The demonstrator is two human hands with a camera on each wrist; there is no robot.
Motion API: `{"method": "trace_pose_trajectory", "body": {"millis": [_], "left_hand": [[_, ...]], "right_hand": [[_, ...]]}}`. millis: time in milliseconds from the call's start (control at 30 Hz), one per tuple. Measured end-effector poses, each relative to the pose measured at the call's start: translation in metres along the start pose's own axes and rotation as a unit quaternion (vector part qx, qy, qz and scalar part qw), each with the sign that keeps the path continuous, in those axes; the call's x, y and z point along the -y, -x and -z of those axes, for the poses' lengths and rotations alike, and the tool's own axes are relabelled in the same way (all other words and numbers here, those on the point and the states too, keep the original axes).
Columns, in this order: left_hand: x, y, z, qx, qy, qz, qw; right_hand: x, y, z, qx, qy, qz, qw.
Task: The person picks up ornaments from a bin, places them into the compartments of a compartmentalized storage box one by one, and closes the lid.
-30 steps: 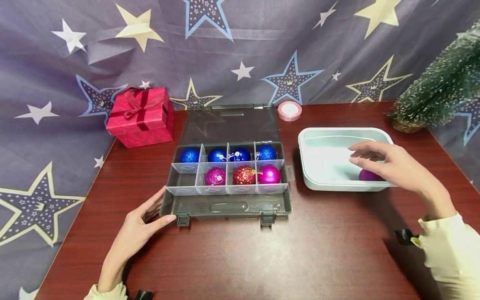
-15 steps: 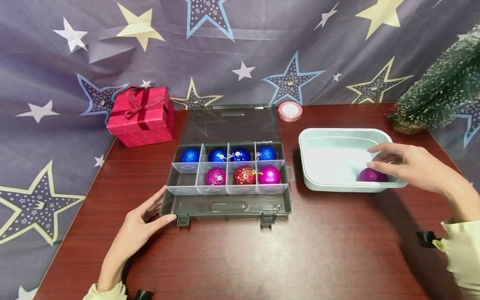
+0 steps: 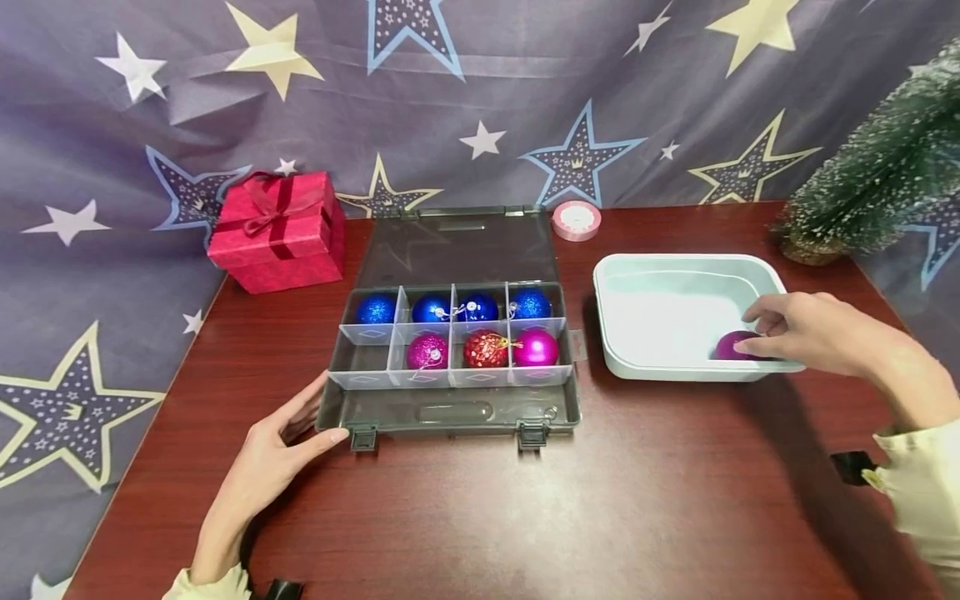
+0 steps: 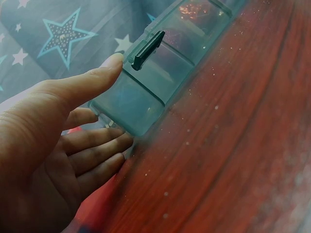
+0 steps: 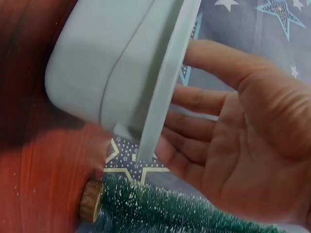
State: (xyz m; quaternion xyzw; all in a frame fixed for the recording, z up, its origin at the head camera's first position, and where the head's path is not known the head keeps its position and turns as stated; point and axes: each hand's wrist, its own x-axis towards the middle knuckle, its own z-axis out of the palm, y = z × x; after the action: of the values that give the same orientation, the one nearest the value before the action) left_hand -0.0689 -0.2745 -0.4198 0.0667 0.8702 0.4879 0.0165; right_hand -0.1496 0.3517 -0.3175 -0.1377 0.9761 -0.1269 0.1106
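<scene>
Right hand: A person's right hand [image 3: 832,337] dips over the rim of a pale tub [image 3: 675,370], thumb on the near side of a purple ball and fingers behind; whether they clamp on it, one cannot tell, since the tub wall hides it from the wrist view.
Purple ball: The ball [image 3: 729,344] sits inside the tub's near right corner, partly covered by the thumb.
Tub risk: A thumb landing off-centre could send the round ball rolling across the tub; a palm leaning on the rim might tip the tub.
Left hand: The left hand [image 3: 266,458], thumb and fingers apart, touches the near left corner of a smoky divided box [image 3: 390,410], beside a latch [image 3: 365,439].
Box risk: Uneven pressure at that corner could slide or turn the box on the dark red table [image 3: 675,500].
Back row: Blue balls [image 3: 375,309] sit one to a compartment.
Middle row: Glittery pink [image 3: 427,352], red [image 3: 486,348] and magenta [image 3: 536,347] balls fill the three right-hand compartments.
Cord risk: The red ball's gold loop [image 3: 512,342] reaches the divider by the magenta ball; a passing finger could snag it.
</scene>
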Motion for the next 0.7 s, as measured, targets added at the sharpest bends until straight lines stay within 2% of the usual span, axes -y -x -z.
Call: {"method": "trace_pose_trajectory", "body": {"millis": [300,700], "left_hand": [[0.001,0.000,0.003,-0.006,-0.010,0.001,0.9999],[0.001,0.000,0.002,-0.002,-0.009,-0.003,1.0000]], "right_hand": [[0.007,-0.015,-0.002,0.040,0.026,0.001,0.9989],[0.005,-0.025,-0.018,0.056,-0.023,0.032,0.9976]]}}
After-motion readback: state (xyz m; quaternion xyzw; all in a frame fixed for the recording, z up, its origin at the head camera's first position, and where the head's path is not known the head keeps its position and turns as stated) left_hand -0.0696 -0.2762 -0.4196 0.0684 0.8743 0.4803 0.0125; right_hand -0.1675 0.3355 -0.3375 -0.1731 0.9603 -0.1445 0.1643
